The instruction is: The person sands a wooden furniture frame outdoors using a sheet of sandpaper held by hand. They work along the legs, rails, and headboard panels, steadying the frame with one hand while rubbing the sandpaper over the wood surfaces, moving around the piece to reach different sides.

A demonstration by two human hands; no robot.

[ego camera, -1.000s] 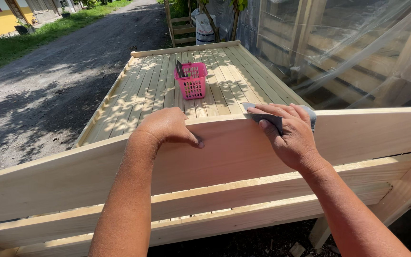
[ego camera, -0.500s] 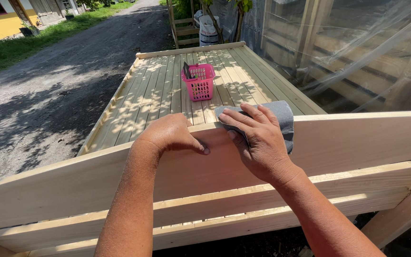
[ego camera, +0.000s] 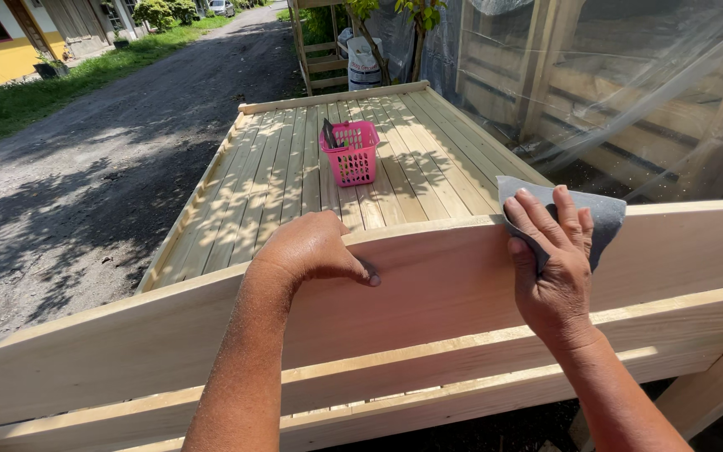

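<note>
A pale wooden board (ego camera: 428,293) stands on edge across the foreground. My left hand (ego camera: 311,247) grips its top edge, fingers over the far side and thumb on the near face. My right hand (ego camera: 550,268) presses a grey sheet of sandpaper (ego camera: 600,213) flat against the board's upper edge, further right. The sandpaper folds over the top of the board under my fingers.
Behind the board lies a slatted wooden platform (ego camera: 278,176) with a pink plastic basket (ego camera: 351,153) on it holding a dark tool. Clear plastic sheeting (ego camera: 629,92) covers a wooden frame at right. A gravel road (ego camera: 85,184) runs along the left.
My right hand slid the sandpaper left along the top edge, then back to the right. My left hand kept its grip on the board.
</note>
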